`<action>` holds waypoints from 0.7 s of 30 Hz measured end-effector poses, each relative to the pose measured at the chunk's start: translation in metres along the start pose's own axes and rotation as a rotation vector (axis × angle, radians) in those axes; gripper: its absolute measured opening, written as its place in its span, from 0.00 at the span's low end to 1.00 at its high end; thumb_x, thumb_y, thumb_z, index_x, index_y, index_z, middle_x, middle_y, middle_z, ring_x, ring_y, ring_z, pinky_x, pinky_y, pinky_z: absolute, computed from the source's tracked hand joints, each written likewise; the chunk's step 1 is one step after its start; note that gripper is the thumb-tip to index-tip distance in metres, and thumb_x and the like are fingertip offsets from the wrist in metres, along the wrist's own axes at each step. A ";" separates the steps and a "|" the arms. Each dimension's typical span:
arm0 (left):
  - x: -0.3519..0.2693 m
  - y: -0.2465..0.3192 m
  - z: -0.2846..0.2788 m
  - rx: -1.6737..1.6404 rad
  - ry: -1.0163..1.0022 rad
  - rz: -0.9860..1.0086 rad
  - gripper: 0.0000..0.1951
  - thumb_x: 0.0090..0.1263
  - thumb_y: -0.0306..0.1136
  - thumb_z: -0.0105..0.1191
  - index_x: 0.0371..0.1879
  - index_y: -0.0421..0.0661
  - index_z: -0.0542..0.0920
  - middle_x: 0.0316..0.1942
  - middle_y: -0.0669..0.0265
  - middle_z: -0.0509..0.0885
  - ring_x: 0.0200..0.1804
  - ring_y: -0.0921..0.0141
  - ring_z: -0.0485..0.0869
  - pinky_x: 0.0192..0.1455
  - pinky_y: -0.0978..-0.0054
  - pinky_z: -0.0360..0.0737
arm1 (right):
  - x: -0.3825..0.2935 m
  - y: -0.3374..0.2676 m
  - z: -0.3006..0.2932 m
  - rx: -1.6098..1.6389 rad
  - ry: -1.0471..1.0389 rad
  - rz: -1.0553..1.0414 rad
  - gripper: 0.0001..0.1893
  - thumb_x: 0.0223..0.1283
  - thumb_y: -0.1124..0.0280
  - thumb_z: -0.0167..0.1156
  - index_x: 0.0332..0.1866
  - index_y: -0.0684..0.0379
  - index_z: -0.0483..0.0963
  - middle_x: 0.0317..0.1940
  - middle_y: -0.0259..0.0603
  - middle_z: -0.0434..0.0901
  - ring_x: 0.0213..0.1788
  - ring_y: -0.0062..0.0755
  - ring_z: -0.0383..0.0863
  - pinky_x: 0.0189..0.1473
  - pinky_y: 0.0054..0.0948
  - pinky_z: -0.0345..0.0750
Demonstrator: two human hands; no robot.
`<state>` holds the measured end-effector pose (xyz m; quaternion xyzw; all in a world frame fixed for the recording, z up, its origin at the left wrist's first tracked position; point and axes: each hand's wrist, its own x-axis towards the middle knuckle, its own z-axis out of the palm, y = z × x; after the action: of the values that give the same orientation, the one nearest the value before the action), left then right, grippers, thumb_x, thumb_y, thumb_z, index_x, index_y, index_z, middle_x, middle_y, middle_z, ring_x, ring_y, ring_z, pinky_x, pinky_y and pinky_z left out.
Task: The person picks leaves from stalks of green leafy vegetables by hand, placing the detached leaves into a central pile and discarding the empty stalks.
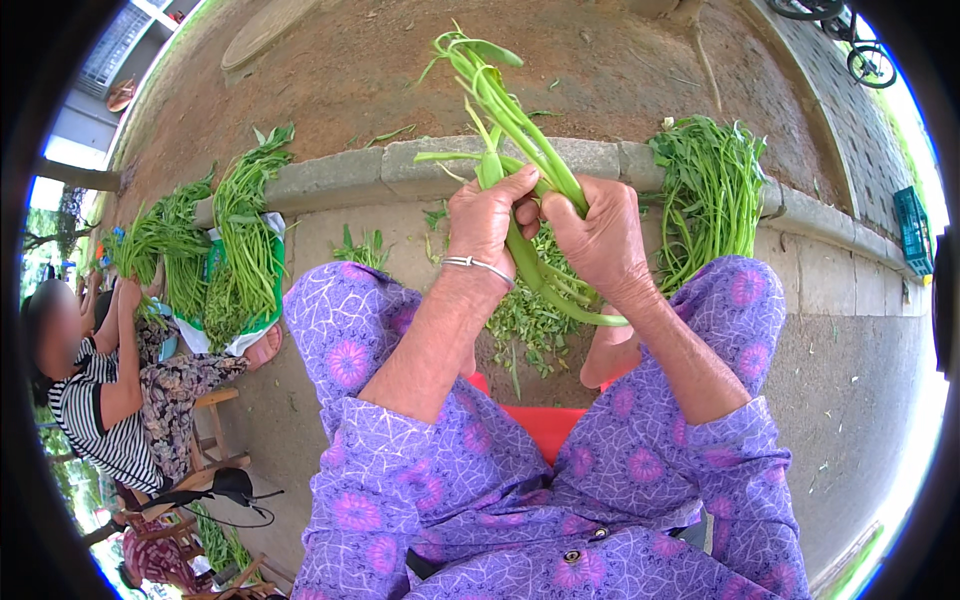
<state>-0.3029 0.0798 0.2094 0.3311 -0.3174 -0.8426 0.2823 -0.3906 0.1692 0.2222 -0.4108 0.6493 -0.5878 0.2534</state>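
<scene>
My left hand (491, 217), with a metal bangle at the wrist, grips a thick green vegetable stem (530, 264) that curves down below it. Beside it, thumbs almost touching, my right hand (600, 229) holds several thinner leafy green stalks (495, 97) that reach up over the curb. Between my knees, chopped or torn greens (529, 322) lie in a heap on the ground beneath the hands. A large bunch of long-stemmed leafy greens (709, 195) rests against the curb beyond my right knee. A small tuft of greens (364, 251) lies beyond my left knee.
A stone curb (330, 180) crosses ahead, with bare soil (360, 82) behind. At left, a person in a striped top (112, 405) sits handling greens beside a green-and-white sack (277, 277) with leafy bunches on it. A red seat (544, 427) shows below me; a teal crate (911, 229) stands far right.
</scene>
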 end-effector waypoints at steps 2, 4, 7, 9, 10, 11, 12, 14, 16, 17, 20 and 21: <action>0.002 -0.003 -0.005 -0.063 -0.043 -0.040 0.03 0.62 0.26 0.56 0.30 0.42 0.76 0.19 0.70 0.74 0.19 0.78 0.69 0.19 0.80 0.66 | -0.003 0.002 0.006 -0.051 0.056 -0.022 0.08 0.50 0.74 0.53 0.25 0.64 0.79 0.21 0.42 0.82 0.23 0.31 0.83 0.31 0.29 0.79; 0.004 -0.005 -0.009 -0.097 -0.086 -0.076 0.05 0.62 0.29 0.55 0.34 0.42 0.77 0.20 0.73 0.72 0.21 0.78 0.68 0.22 0.82 0.66 | -0.003 0.004 0.007 -0.124 0.088 -0.097 0.07 0.49 0.73 0.56 0.24 0.64 0.78 0.22 0.43 0.81 0.23 0.33 0.83 0.29 0.30 0.78; 0.005 -0.004 -0.014 -0.156 -0.181 -0.112 0.07 0.62 0.29 0.55 0.36 0.41 0.77 0.21 0.73 0.72 0.23 0.78 0.70 0.24 0.82 0.68 | -0.003 0.005 0.007 -0.252 0.122 -0.227 0.05 0.48 0.73 0.58 0.24 0.63 0.77 0.22 0.43 0.80 0.23 0.36 0.82 0.28 0.31 0.77; 0.006 -0.002 -0.014 -0.203 -0.143 -0.136 0.08 0.62 0.29 0.55 0.38 0.41 0.77 0.22 0.72 0.73 0.24 0.77 0.71 0.25 0.81 0.69 | -0.004 0.003 0.007 -0.325 0.146 -0.306 0.05 0.48 0.72 0.59 0.26 0.62 0.77 0.21 0.43 0.79 0.23 0.37 0.81 0.27 0.32 0.76; 0.005 -0.001 -0.014 -0.227 -0.122 -0.147 0.09 0.62 0.29 0.55 0.39 0.40 0.76 0.23 0.72 0.74 0.24 0.77 0.71 0.26 0.81 0.70 | -0.005 -0.002 0.006 -0.352 0.161 -0.339 0.04 0.48 0.72 0.59 0.27 0.62 0.77 0.21 0.44 0.79 0.23 0.37 0.81 0.26 0.32 0.76; 0.003 -0.002 -0.012 -0.217 -0.070 -0.131 0.07 0.63 0.29 0.55 0.36 0.41 0.76 0.22 0.70 0.74 0.23 0.76 0.71 0.24 0.80 0.69 | -0.006 -0.005 0.007 -0.379 0.177 -0.372 0.05 0.49 0.72 0.59 0.29 0.62 0.77 0.21 0.44 0.78 0.23 0.37 0.81 0.26 0.33 0.75; -0.002 -0.001 -0.001 -0.207 -0.023 -0.120 0.06 0.63 0.30 0.54 0.33 0.41 0.76 0.21 0.68 0.75 0.21 0.76 0.71 0.23 0.79 0.68 | -0.005 -0.002 0.005 -0.321 0.156 -0.329 0.06 0.49 0.72 0.59 0.31 0.62 0.77 0.21 0.45 0.78 0.23 0.38 0.81 0.27 0.33 0.76; -0.002 -0.001 -0.001 -0.165 -0.014 -0.081 0.07 0.64 0.32 0.56 0.30 0.41 0.77 0.20 0.67 0.76 0.19 0.75 0.72 0.20 0.78 0.66 | 0.001 0.004 0.002 -0.206 0.117 -0.242 0.09 0.50 0.72 0.59 0.36 0.63 0.77 0.21 0.46 0.78 0.23 0.39 0.81 0.27 0.33 0.76; -0.001 0.002 -0.007 -0.042 -0.046 0.016 0.08 0.63 0.34 0.57 0.30 0.42 0.78 0.20 0.68 0.76 0.18 0.75 0.72 0.19 0.78 0.66 | 0.004 -0.006 0.000 -0.225 0.164 -0.144 0.11 0.51 0.71 0.58 0.39 0.64 0.76 0.20 0.47 0.78 0.23 0.41 0.81 0.28 0.34 0.76; 0.000 0.003 -0.009 0.019 -0.062 0.064 0.08 0.62 0.35 0.58 0.29 0.42 0.78 0.19 0.69 0.75 0.18 0.76 0.72 0.19 0.78 0.65 | 0.005 -0.010 -0.001 -0.235 0.187 -0.094 0.12 0.52 0.71 0.58 0.41 0.65 0.76 0.20 0.48 0.78 0.23 0.41 0.81 0.29 0.34 0.76; -0.002 0.010 -0.001 0.080 0.023 0.099 0.07 0.61 0.33 0.60 0.30 0.43 0.79 0.17 0.71 0.74 0.17 0.77 0.72 0.17 0.79 0.65 | 0.010 -0.003 -0.008 -0.290 0.192 -0.054 0.11 0.53 0.71 0.56 0.39 0.66 0.76 0.18 0.46 0.77 0.21 0.35 0.79 0.28 0.32 0.74; -0.003 0.012 0.002 0.110 0.062 0.116 0.06 0.61 0.32 0.61 0.30 0.44 0.79 0.17 0.72 0.74 0.17 0.77 0.72 0.17 0.79 0.65 | 0.011 0.002 -0.010 -0.302 0.186 -0.022 0.11 0.53 0.71 0.55 0.38 0.65 0.77 0.17 0.44 0.77 0.20 0.31 0.78 0.27 0.30 0.74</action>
<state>-0.2988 0.0752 0.2200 0.3532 -0.3729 -0.7953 0.3220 -0.4057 0.1656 0.2235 -0.3950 0.7464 -0.5216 0.1212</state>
